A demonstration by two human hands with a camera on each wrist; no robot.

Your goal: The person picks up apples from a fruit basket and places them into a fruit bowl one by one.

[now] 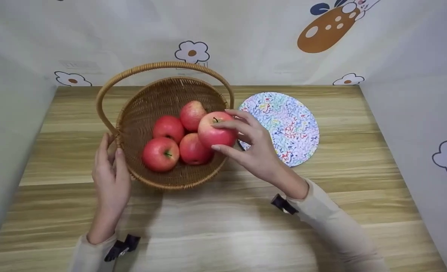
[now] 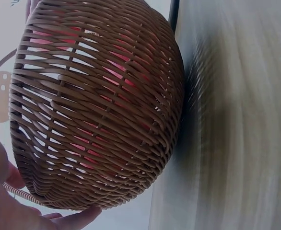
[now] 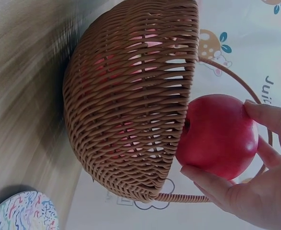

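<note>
My right hand [image 1: 259, 147] holds a red apple [image 1: 216, 130] between thumb and fingers, over the right rim of a round wicker basket [image 1: 178, 181]. In the right wrist view this held apple [image 3: 219, 136] stands right at the basket rim, with fingertips around its side. Several more red apples [image 1: 161, 154] lie inside the basket. My left hand [image 1: 112, 181] grips the basket's left side near the foot of the arched handle [image 1: 166, 65]. In the left wrist view, the left hand's fingers [image 2: 80, 219] lie along the woven wall, through which red shows.
To the right of the basket, a round mat [image 1: 295, 130] with a multicoloured squiggle pattern lies on the wood-grain table [image 1: 223, 226]. Pale walls [image 1: 246, 45] printed with flowers close in the table at the back and sides.
</note>
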